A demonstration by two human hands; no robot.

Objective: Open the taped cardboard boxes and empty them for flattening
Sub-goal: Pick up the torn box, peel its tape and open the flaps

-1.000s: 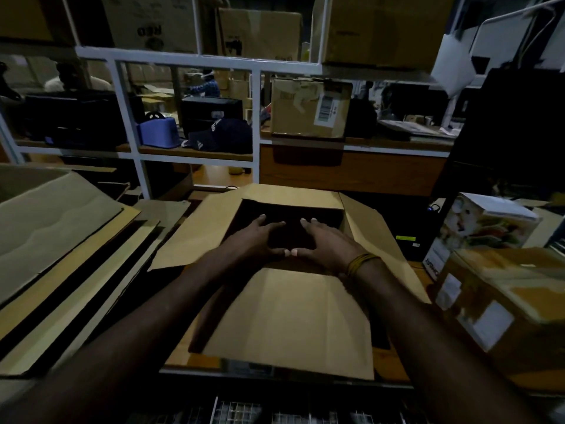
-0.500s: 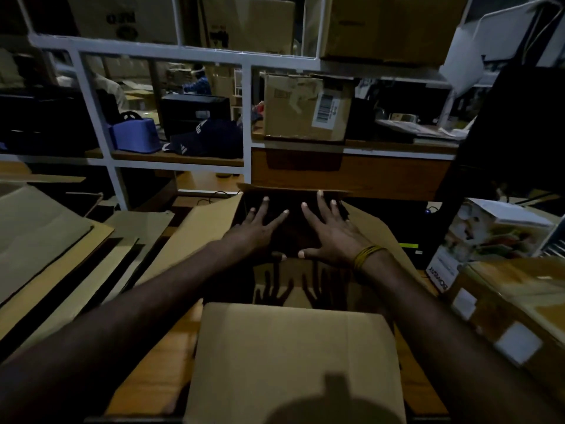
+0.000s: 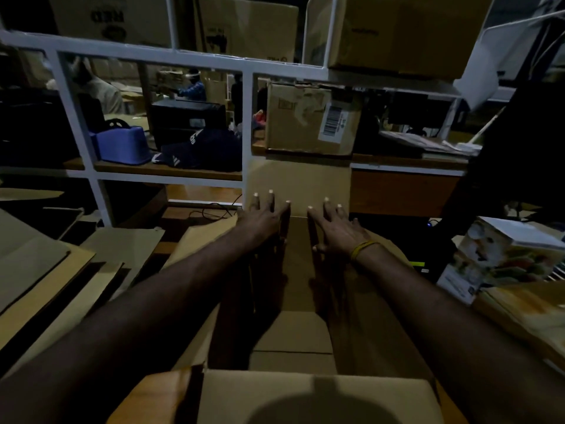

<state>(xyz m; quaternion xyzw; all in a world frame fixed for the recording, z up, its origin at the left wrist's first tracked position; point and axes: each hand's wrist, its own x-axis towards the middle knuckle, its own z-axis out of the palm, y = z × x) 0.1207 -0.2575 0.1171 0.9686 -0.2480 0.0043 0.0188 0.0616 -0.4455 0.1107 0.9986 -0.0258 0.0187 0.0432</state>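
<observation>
An open brown cardboard box (image 3: 293,328) lies on the table in front of me, its flaps spread out. Its far flap (image 3: 298,186) stands up against the shelf. My left hand (image 3: 263,217) reaches to the far end of the box with fingers straight and spread, the fingertips against the far flap. Beside it, my right hand (image 3: 334,229), with a yellow band at the wrist, lies the same way with its fingers straight. Neither hand holds anything. The box's near flap (image 3: 318,396) lies flat toward me. I see nothing inside the box.
Flattened cardboard sheets (image 3: 46,280) lie stacked on the left. A printed white carton (image 3: 504,255) and a taped brown box (image 3: 526,319) sit on the right. A white shelf frame (image 3: 246,123) stands right behind, holding a labelled box (image 3: 308,117), a blue case (image 3: 122,145) and a dark cap (image 3: 201,149).
Both hands have moved forward from the box's near edge to its far end, their fingers now straight and spread. The far flap has risen upright. The view has moved closer to the box.
</observation>
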